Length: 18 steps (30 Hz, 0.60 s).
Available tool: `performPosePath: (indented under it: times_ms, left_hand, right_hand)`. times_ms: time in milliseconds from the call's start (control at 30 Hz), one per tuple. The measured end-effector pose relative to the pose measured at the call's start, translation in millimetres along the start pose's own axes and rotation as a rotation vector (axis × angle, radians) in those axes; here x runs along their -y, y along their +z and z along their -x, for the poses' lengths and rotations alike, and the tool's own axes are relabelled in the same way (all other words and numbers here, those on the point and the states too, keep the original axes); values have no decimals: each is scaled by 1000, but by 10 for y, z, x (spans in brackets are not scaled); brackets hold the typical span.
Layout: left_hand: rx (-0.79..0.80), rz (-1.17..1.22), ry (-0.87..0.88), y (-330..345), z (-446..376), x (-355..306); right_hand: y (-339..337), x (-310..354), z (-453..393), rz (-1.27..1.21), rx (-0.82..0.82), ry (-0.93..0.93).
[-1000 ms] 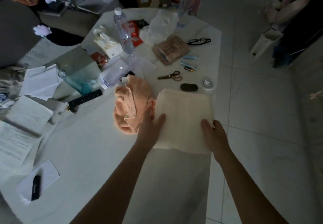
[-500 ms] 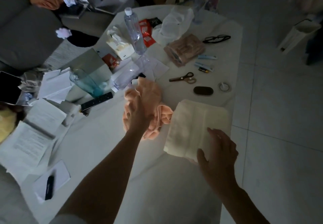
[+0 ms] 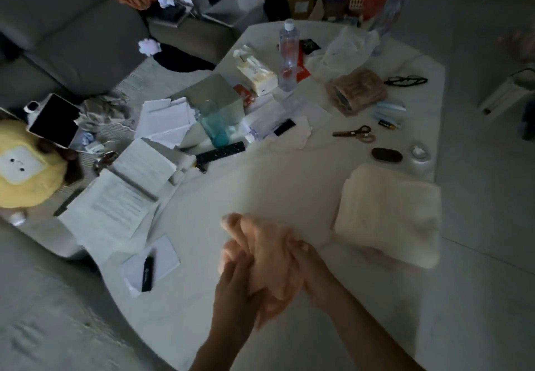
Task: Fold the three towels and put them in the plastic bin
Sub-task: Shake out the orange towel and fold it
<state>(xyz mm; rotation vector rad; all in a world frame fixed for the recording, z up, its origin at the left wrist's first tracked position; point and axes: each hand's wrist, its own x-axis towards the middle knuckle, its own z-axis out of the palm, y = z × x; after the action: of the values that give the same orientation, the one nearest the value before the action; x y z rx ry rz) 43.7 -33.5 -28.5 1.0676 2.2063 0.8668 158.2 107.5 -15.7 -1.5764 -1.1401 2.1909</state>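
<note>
Peach towel: bunched, I hold it over the near table edge.
Left hand: gripping its near-left side.
Right hand: clamped on its right side.
Cream towel: folded, to my right, nearer the right hand.
Long axis: none I can judge while bunched.
Bin: not in view.

Pretty cluttered white table: water bottle standing near the far end, tissue box just left of it, scissors and glasses off to the right, remote beside a pile of papers. Grey sofa behind, yellow plush toy at far left.
</note>
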Motion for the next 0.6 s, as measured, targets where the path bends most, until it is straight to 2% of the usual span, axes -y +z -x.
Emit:
performPosePath:
  times_ms: [67,100,200,267,333,400,467,600]
  left_hand:
    - [204,-148,26,-77,218,312]
    - [228,-60,-12,-141,279,404]
    - [86,365,-229,-347,302,455]
    - [4,507,-355,-405,193,419]
    - [18,593,-407,-416,72,355]
    - [141,713,-461,-417,-34,305]
    - [265,751,-439,-494,-83,267]
    - [147,759,-195,-782,-156,270]
  right_hand:
    - [168,-225,78,142,-68,-107]
    - [216,-318,102,213,-122,-149]
    - [262,-463,187,379,-250,-193]
    - [289,-484,290,416,-282,-240]
    - [328,-487,363,413,-299,-282]
    - [360,-429,444,380,-304,-322]
    - [377,-318,527,338,-314,-374]
    - [301,-176,682,317,-385,-458]
